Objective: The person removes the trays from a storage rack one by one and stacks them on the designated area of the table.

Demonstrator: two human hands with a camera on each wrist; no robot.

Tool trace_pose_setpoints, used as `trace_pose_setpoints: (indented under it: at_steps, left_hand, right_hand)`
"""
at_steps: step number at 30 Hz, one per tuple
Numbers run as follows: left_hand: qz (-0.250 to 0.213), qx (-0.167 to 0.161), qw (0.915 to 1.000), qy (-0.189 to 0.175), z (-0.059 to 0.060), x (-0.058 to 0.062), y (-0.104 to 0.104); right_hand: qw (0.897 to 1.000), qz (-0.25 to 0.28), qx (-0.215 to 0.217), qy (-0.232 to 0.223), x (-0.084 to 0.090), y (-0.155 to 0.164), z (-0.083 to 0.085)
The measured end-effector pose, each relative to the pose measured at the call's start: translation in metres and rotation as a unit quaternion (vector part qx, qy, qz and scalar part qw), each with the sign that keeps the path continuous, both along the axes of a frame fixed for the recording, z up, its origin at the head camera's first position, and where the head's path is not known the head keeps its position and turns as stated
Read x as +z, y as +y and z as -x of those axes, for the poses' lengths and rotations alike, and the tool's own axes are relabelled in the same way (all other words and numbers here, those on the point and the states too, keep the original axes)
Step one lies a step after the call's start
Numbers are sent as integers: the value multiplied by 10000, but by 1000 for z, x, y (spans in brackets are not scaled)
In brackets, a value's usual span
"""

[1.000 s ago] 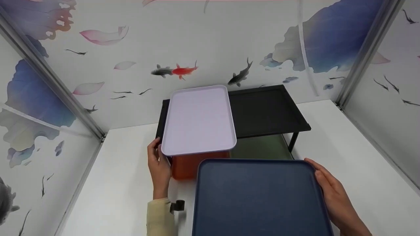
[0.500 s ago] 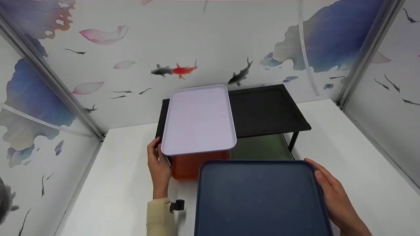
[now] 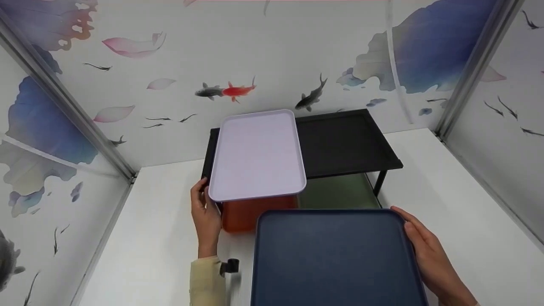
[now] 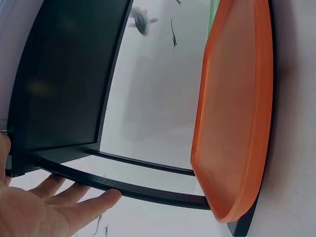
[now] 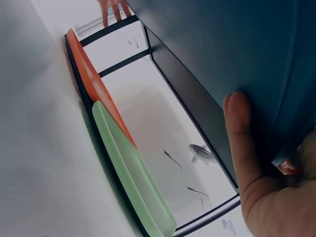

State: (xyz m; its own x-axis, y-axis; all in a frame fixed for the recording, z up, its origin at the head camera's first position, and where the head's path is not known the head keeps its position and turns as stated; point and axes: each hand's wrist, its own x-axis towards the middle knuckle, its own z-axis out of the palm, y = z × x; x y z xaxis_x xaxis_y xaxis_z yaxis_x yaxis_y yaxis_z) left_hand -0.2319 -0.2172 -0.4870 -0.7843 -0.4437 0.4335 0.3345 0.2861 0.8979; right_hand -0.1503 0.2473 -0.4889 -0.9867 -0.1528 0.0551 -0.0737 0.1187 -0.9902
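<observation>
1. Head view: right hand (image 3: pixel 429 255) grips the navy tray (image 3: pixel 335 259) at its right edge (thumb on top), and the tray has barely drifted over the last second.
2. Left hand (image 3: pixel 206 219), fingers straight, steadies the black rack (image 3: pixel 348 144) as before, beside the orange tray (image 3: pixel 246 214).

The blue tray (image 3: pixel 335 255) has slipped slightly toward the person: its far edge now sits a little lower in the head view, uncovering a bit more of the green tray (image 3: pixel 338 191) behind it. The right hand (image 3: pixel 429 255) gripping its right rim has drawn back with it.
</observation>
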Motion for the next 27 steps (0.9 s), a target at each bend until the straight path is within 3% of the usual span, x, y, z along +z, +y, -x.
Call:
trace_pose_setpoints:
  at_steps: [27]
  left_hand:
    - [51,-85,10000,-12,-3,1,1]
  right_hand:
    - [9995,-100,83,-298,-8,-10,1]
